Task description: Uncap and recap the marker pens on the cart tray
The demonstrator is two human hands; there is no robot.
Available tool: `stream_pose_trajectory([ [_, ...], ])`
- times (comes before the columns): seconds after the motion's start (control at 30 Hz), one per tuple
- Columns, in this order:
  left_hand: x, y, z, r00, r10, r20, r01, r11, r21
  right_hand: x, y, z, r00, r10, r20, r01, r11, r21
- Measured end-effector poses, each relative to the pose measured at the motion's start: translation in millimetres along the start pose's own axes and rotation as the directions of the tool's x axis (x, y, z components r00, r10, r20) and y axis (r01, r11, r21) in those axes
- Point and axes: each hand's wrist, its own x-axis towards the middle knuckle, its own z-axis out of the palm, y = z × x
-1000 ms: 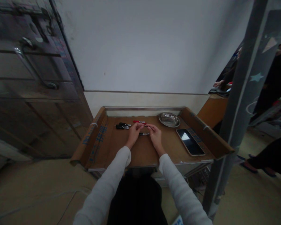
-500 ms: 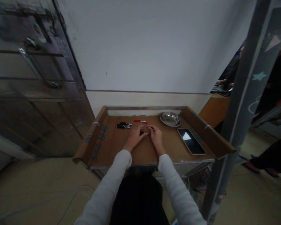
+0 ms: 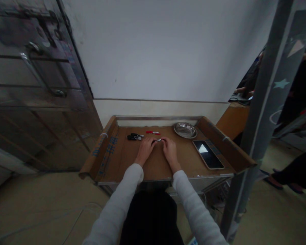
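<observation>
A small black marker pen (image 3: 158, 140) with a pale label lies crosswise between my two hands, just above the cardboard. My left hand (image 3: 146, 148) is closed on its left end, and the fingers of my right hand (image 3: 169, 149) pinch its right end. Beyond my left hand several black markers (image 3: 135, 136) rest together on the cardboard. A red marker (image 3: 152, 132) with a white label lies past my hands, with another slim red piece (image 3: 157, 134) beside it.
Cardboard (image 3: 153, 166) lines the table, its sides turned up. A round metal dish (image 3: 185, 130) stands at the back right, and a phone (image 3: 208, 154) lies in front of it. A metal post (image 3: 260, 112) rises at the right. Left is a metal door (image 3: 35, 85); a person's leg (image 3: 295, 170) shows far right.
The black marker has come into clearer view between my hands, its label now showing. My fingers have shifted along it, and my thumbs are less visible. The other things stay put.
</observation>
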Motion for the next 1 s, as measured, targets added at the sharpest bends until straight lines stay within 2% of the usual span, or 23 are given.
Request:
stream_pose_trajectory([
  [0.1,-2,-3,-2.4,0.998,-0.017,-0.056,0.016,1.0,-0.019,-3,-6,1,0.968,-0.212,0.134,0.199,0.975,0.104],
  [0.2,-8,-2,-12.1,0.995,-0.053,-0.083,0.055,0.998,0.025,-5,-8,2,0.938,-0.291,0.189,0.267,0.953,0.142],
  [0.27,-13,-2,-20.8,0.988,-0.11,-0.105,0.125,0.981,0.15,-5,-6,4,0.946,-0.267,0.182,0.25,0.962,0.107],
  [0.37,-20,-5,-30.1,0.944,-0.268,-0.193,0.316,0.902,0.293,-1,0,7,0.971,-0.175,0.164,0.182,0.983,-0.03],
  [0.43,-24,-10,-30.4,0.903,-0.355,-0.24,0.42,0.847,0.326,2,4,9,0.986,-0.09,0.14,0.113,0.979,-0.168],
  [0.5,-25,-16,-26.1,0.879,-0.395,-0.267,0.468,0.822,0.325,6,6,10,0.992,-0.026,0.121,0.06,0.956,-0.287],
  [0.63,-22,-24,-13.5,0.866,-0.38,-0.325,0.47,0.84,0.271,14,5,11,0.994,0.006,0.112,0.041,0.912,-0.408],
  [0.8,-15,-18,-8.3,0.886,-0.33,-0.325,0.431,0.845,0.316,23,4,14,0.996,0.003,0.09,0.04,0.878,-0.477],
  [0.9,-11,-7,-4.0,0.921,-0.29,-0.261,0.375,0.844,0.383,25,5,16,0.997,-0.008,0.078,0.045,0.868,-0.494],
  [1.0,-2,3,5.8,0.967,-0.217,-0.136,0.255,0.864,0.435,26,4,15,0.996,-0.006,0.091,0.051,0.864,-0.501],
])
